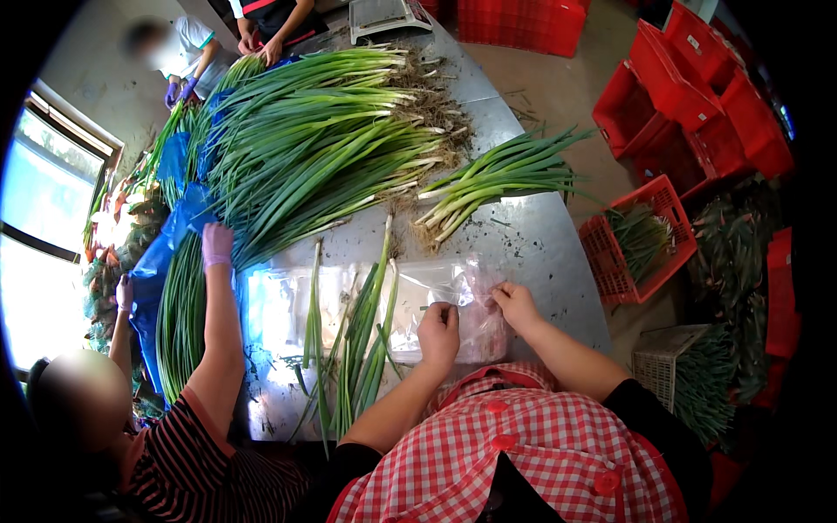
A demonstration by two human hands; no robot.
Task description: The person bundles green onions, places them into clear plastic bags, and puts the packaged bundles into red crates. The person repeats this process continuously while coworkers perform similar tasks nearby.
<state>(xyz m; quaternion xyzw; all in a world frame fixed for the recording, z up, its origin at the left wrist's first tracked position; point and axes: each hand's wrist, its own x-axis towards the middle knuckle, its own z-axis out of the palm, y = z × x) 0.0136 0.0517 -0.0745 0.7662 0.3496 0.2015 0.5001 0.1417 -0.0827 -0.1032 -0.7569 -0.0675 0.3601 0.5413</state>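
A clear plastic bag (405, 287) lies flat on the metal table in front of me. Its bunched end is at my right hand (518, 307), which pinches the edge of the film between thumb and fingers. Just left of it, my left hand (439, 335) has its fingers curled with the thumb against them, gripping the same film. A few loose green onions (361, 327) lie across the bag's left half, leaves towards me. Beyond the bag rests a small bunch of green onions (487, 180), its white ends facing me.
A large heap of green onions (327, 131) covers the table's far left. At left, a co-worker's gloved hand (217, 245) touches blue plastic film (147, 294). Two more people work at the far end, near a scale (389, 19). Red crates (680, 85) stand on the floor at right.
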